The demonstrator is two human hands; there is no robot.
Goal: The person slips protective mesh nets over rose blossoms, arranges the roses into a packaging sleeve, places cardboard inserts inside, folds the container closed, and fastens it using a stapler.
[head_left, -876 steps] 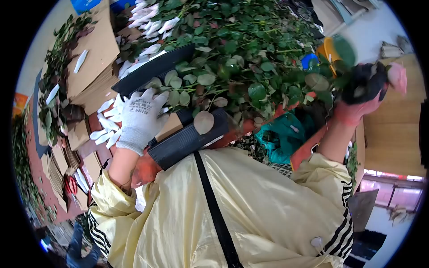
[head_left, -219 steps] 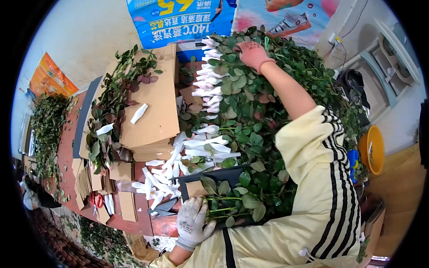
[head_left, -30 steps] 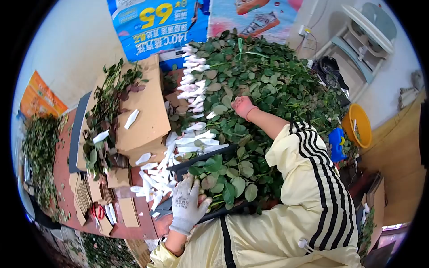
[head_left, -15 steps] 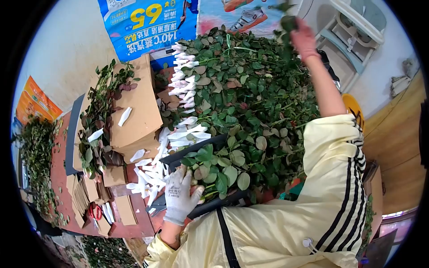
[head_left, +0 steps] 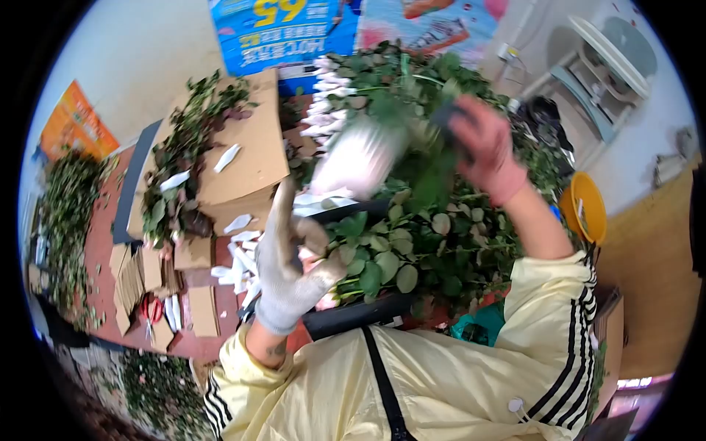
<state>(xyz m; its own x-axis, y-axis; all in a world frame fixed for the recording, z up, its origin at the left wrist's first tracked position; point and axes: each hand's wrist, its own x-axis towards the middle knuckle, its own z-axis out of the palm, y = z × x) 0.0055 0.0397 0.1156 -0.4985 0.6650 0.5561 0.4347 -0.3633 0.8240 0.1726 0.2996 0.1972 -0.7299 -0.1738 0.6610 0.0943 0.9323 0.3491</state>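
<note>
My left hand (head_left: 290, 264), in a pale knitted glove, is raised beside the black ribbed holder (head_left: 360, 314); its index finger points up and its fingers are apart. Leafy rose stems (head_left: 386, 257) lie in the holder, with a little pink showing near my left palm. My right hand (head_left: 485, 151), in a pink glove with a dark palm, is closed round a leafy stem with a white-netted flower head (head_left: 360, 158). Motion blurs the flower and leaves, which hang over the big pile of roses (head_left: 434, 77). White foam nets (head_left: 239, 264) lie left of the holder.
Cardboard sheets (head_left: 257, 158) with rose stems (head_left: 173, 165) on them stand at the left. Red scissors (head_left: 152, 310) and small cardboard pieces (head_left: 204, 312) lie near the table's front edge. At the right are a yellow bowl (head_left: 586, 208) and a high chair (head_left: 581, 95).
My right hand has come down and inward from the upper right, bringing a netted rose over the pile. My left hand has lifted off the holder's edge, its index finger now extended.
</note>
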